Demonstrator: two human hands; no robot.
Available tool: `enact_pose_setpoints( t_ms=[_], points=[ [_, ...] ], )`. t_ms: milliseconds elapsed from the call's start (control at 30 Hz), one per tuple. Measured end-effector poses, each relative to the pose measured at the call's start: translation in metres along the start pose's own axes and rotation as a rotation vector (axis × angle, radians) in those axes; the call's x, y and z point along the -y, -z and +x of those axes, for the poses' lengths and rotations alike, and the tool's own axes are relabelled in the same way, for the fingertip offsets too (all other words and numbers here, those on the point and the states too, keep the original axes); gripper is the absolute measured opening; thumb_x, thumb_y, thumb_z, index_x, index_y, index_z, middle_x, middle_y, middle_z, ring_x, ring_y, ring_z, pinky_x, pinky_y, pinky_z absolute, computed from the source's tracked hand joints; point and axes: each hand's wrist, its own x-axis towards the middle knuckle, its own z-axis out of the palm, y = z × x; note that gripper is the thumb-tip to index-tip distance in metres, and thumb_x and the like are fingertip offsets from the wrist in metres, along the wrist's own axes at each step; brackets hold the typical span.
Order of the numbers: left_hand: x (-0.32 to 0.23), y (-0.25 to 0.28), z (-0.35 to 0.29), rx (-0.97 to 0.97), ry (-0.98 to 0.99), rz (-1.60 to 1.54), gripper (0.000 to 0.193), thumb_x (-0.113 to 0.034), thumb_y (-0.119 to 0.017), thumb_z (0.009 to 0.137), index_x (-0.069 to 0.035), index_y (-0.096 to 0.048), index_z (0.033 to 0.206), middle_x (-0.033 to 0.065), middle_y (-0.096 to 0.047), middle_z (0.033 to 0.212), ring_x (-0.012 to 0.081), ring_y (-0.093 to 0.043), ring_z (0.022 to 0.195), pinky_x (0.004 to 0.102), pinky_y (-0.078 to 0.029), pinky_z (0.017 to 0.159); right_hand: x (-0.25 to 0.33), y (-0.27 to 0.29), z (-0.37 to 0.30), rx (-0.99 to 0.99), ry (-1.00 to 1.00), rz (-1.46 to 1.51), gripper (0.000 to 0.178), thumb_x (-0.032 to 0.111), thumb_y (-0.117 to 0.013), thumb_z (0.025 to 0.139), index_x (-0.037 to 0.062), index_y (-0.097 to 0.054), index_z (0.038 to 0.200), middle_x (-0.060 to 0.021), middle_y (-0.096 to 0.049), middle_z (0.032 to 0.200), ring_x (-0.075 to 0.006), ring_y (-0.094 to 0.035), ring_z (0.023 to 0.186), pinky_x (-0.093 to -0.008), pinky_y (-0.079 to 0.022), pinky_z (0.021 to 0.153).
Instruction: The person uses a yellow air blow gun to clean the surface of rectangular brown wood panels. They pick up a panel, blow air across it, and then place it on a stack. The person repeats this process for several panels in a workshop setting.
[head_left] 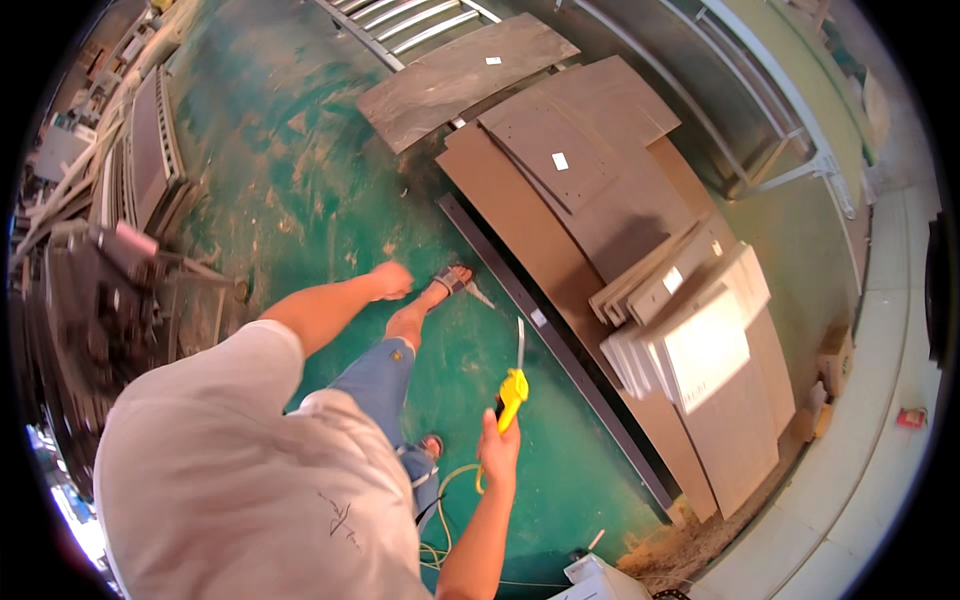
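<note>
In my right hand (499, 447) is a yellow air blow gun (513, 393), its thin metal nozzle angled up and away from me. My fingers are wrapped round its handle. A pale hose (437, 550) runs from it down to the floor. My left hand (392, 281) hangs over the green floor beside my forward foot, fingers curled in and nothing visible in them. To the right of the blow gun lies a stack of large brown panels (560, 240), with a long dark strip (560, 340) along its near edge. Neither hand touches the panels.
Smaller white-edged boards (690, 330) sit on the panel stack. Beyond it are a roller conveyor (420, 25) and a grey metal frame (780, 100). More stacked boards (150, 150) stand at the left. A white box-shaped object (600, 580) is at the lower edge.
</note>
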Motion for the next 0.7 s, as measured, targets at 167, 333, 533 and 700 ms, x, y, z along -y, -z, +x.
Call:
enact_pose_setpoints(
  t_ms=[167, 333, 533, 700],
  points=[
    [-0.046, 0.142, 0.329, -0.002, 0.493, -1.461, 0.043, -0.043, -0.070, 0.097, -0.002, -0.065, 0.108, 0.0102, -0.073, 0.096, 0.0256, -0.071, 0.082, 0.0372, -0.058, 0.068, 0.096, -0.024, 0.128, -0.211, -0.245, 0.129, 0.042, 0.023, -0.060, 0.106, 0.0068, -0.051, 0.144, 0.0035, -0.048, 0.071, -0.0057, -0.042, 0.047, -0.0251, -0.035, 0.041],
    [-0.031, 0.205, 0.509, -0.163, 0.729, -1.518, 0.091, -0.066, -0.070, 0.090, 0.011, -0.054, 0.135, 0.0248, -0.067, 0.121, 0.0357, -0.071, 0.101, 0.0421, -0.061, 0.085, 0.156, -0.059, 0.249, -0.436, -0.431, 0.348, 0.052, 0.024, -0.060, 0.106, 0.0033, -0.041, 0.150, -0.0035, -0.056, 0.096, -0.0060, -0.044, 0.048, -0.0244, -0.038, 0.043],
    [-0.023, 0.204, 0.551, 0.010, 0.846, -1.386, 0.085, -0.066, -0.079, 0.082, 0.010, -0.066, 0.118, 0.0219, -0.072, 0.100, 0.0313, -0.075, 0.081, 0.0397, -0.064, 0.071, 0.181, -0.067, 0.296, -0.251, -0.498, 0.385, 0.051, 0.023, -0.056, 0.108, 0.0058, -0.038, 0.153, -0.0036, -0.056, 0.097, -0.0064, -0.043, 0.047, -0.0250, -0.036, 0.041],
    [-0.014, 0.125, 0.542, -0.176, 0.800, -1.568, 0.070, -0.051, -0.080, 0.089, 0.008, -0.062, 0.122, 0.0226, -0.071, 0.104, 0.0324, -0.074, 0.089, 0.0437, -0.062, 0.077, 0.131, -0.071, 0.303, -0.193, -0.599, 0.487, 0.053, 0.028, -0.054, 0.109, 0.0091, -0.037, 0.155, -0.0047, -0.057, 0.104, -0.0067, -0.043, 0.047, -0.0252, -0.034, 0.040]
  ],
)
